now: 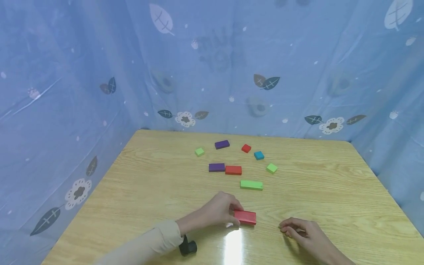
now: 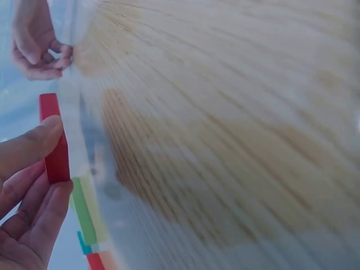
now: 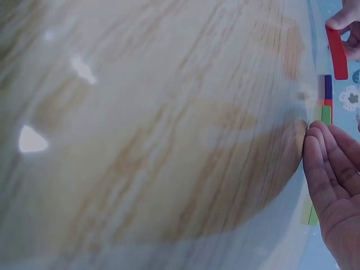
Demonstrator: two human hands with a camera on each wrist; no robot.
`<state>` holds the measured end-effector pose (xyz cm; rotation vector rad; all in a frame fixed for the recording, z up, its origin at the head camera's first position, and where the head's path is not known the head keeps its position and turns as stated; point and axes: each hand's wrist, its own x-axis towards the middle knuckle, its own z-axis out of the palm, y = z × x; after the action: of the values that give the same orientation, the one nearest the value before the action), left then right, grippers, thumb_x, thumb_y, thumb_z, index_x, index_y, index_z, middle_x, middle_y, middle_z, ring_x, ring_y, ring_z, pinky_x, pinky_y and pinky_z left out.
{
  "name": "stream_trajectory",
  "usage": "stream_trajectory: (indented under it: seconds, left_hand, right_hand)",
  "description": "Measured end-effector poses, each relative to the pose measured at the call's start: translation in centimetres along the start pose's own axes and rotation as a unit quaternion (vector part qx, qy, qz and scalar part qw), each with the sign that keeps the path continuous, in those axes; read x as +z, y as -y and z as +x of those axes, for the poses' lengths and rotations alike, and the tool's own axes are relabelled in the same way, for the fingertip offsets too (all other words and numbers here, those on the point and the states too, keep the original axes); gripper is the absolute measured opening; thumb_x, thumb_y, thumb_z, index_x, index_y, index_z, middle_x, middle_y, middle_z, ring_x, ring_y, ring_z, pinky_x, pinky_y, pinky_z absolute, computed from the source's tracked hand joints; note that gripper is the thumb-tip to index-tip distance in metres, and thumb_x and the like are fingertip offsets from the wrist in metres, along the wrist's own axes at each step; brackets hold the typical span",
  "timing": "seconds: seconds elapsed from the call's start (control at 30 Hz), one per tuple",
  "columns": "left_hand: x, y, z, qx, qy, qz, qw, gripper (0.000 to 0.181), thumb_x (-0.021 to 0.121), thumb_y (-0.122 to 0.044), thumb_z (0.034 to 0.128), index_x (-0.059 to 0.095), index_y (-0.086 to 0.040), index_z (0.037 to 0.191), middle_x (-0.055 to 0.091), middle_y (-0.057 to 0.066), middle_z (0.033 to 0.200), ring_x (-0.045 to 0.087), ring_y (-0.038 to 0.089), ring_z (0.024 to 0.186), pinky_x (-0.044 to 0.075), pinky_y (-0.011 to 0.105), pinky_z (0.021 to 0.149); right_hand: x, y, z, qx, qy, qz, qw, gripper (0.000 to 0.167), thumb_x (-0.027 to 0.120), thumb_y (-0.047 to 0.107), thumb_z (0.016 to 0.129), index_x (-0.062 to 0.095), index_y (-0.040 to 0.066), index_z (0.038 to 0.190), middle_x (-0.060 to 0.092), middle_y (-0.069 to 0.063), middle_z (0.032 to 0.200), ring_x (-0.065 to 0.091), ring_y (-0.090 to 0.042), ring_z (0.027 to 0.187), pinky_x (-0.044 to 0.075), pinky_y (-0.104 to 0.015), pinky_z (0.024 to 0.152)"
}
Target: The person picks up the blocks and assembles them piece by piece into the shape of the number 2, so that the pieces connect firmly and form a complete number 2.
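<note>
A red block (image 1: 245,217) is pinched at its left end between the thumb and fingers of my left hand (image 1: 216,211), near the front of the table. In the left wrist view the thumb lies on one face of the red block (image 2: 54,147) and fingertips on the other side. My right hand (image 1: 313,237) is to the right of the block, apart from it, its fingers loosely bent with nothing visible between them. The right wrist view shows the fingertips of that hand (image 3: 332,174) at the tabletop.
Beyond the hands lie a green block (image 1: 251,185), a red block (image 1: 233,170) beside a purple block (image 1: 216,168), another purple block (image 1: 222,144), and several small pieces, including a blue one (image 1: 259,155). A patterned blue curtain (image 1: 212,66) surrounds the wooden table (image 1: 149,191).
</note>
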<state>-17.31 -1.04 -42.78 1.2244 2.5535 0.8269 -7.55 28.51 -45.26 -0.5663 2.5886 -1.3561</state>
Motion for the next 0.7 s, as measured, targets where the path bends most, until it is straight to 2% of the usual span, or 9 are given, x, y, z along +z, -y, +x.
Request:
stream_trajectory:
  seconds: [0.17,0.33,0.63,0.7]
  left_hand:
    - [0.4,-0.3,0.6,0.005,0.003,-0.001,1.0000,0.034,0.088,-0.023,0.0673,0.076,-0.012,0.097,0.069,-0.012,0.084,0.051,-0.005,0.067,0.042,0.009,0.061]
    - [0.7,-0.3,0.7,0.012,0.004,0.006,0.9999,0.033,0.087,-0.024,0.0681,0.076,-0.012,0.097,0.069,-0.011,0.085,0.050,-0.005,0.067,0.041,0.010,0.062]
    - [1.6,-0.2,0.6,0.005,-0.005,0.014,0.9999,0.030,0.088,-0.020,0.0662,0.076,-0.014,0.093,0.069,-0.013,0.081,0.050,-0.006,0.066,0.039,0.009,0.061]
    - [1.6,-0.3,0.6,-0.001,-0.009,0.016,0.9998,0.029,0.088,-0.020,0.0656,0.077,-0.015,0.092,0.069,-0.013,0.081,0.049,-0.005,0.066,0.039,0.009,0.062]
  right_hand:
    - [0.1,-0.1,0.0,-0.023,-0.007,0.002,0.9997,0.019,0.049,0.003,0.099,0.063,-0.005,0.109,0.070,-0.012,0.098,0.064,-0.002,0.088,0.054,-0.021,0.069]
    - [0.1,0.0,0.1,-0.027,-0.009,-0.002,0.9996,0.019,0.049,0.003,0.099,0.064,-0.004,0.109,0.070,-0.012,0.098,0.064,-0.002,0.089,0.053,-0.019,0.069]
    - [-0.1,0.3,0.1,0.022,0.013,0.002,0.9997,0.022,0.049,0.010,0.100,0.063,-0.004,0.110,0.070,-0.010,0.099,0.063,-0.002,0.089,0.052,-0.019,0.072]
    - [-0.2,0.2,0.1,0.019,0.017,0.006,0.9997,0.023,0.048,0.009,0.101,0.063,-0.005,0.111,0.069,-0.011,0.100,0.063,-0.003,0.090,0.053,-0.022,0.072]
